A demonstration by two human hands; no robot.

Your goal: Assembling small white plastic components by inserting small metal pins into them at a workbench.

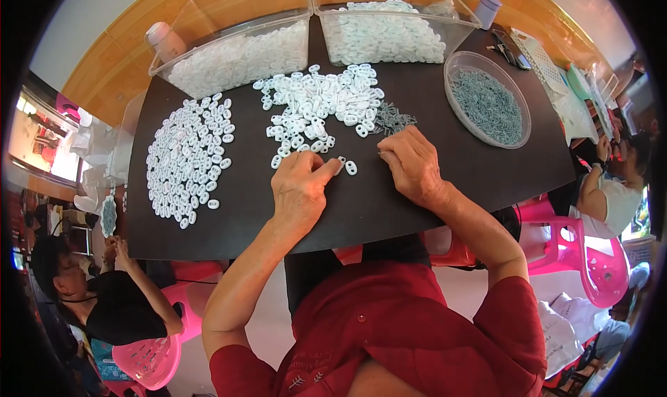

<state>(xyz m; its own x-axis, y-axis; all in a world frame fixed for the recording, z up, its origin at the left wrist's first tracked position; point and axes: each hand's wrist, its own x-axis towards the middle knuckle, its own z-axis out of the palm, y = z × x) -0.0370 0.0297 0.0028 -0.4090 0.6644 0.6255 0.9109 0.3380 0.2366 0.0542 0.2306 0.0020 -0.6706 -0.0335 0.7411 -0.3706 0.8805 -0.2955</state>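
Observation:
My left hand (300, 191) is closed in a pinch, with a small white oval two-hole piece (341, 160) at its thumb and fingertips. Another such white piece (351, 168) lies on the dark table just right of it. My right hand (415, 164) is closed too, thumb against fingers; whatever sits in that pinch is too small to make out. Beyond it is a little heap of thin grey pins or screws (394, 119). A loose pile of white oval pieces (323, 98) spreads past my left hand, its near edge close to my knuckles.
Two clear bins (240, 60) (389, 36) full of white pieces stand along the far edge. At right is a round tub (520, 136) of grey pins. A wide spread of white pieces (186, 161) covers the table's left. People sit on both sides, near pink chairs (604, 272).

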